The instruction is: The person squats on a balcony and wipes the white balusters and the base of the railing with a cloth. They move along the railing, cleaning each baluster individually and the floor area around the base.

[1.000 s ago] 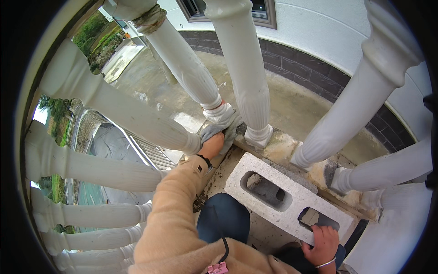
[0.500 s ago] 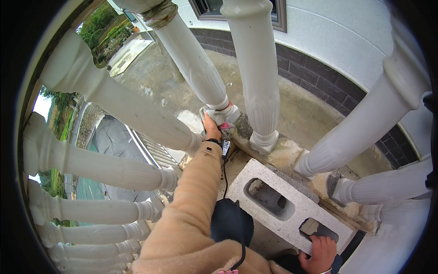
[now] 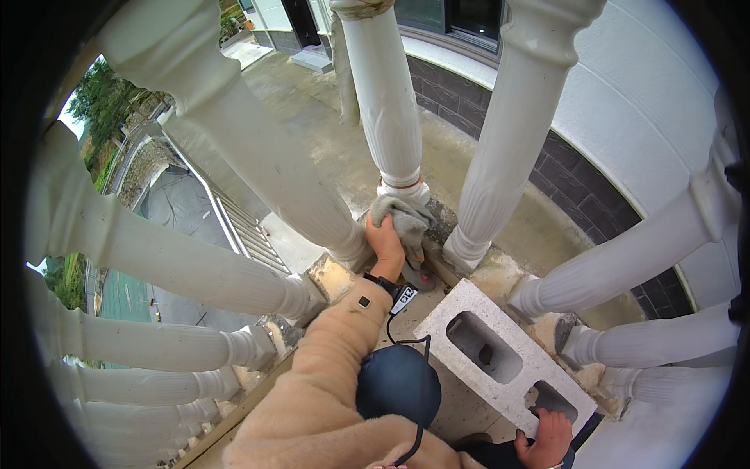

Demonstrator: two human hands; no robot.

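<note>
A crumpled grey cloth (image 3: pixel 405 219) is bunched in my left hand (image 3: pixel 384 244), its fingers closed round it. The cloth lies against the foot of a white fluted baluster (image 3: pixel 383 102), hiding part of its base, and one end hangs down on the near side. A dark band with a cable plug (image 3: pixel 403 299) sits at that wrist. On my right, a pale concrete block (image 3: pixel 488 391) with hollow openings rests beside the balusters. My right hand (image 3: pixel 544 439) holds its near end, fingers bent over the rim of one opening.
More white balusters (image 3: pixel 250 164) curve round both sides on a stained ledge (image 3: pixel 332 277). My dark-clothed knee (image 3: pixel 398 387) is below the left arm, a black cable crossing it. Beyond are a concrete yard (image 3: pixel 312 133), a metal railing and a white wall with dark brick.
The view has shifted, and the baluster stands more upright in it. My left hand and cloth have come from the side of its foot to the near side. My right hand stays on the block.
</note>
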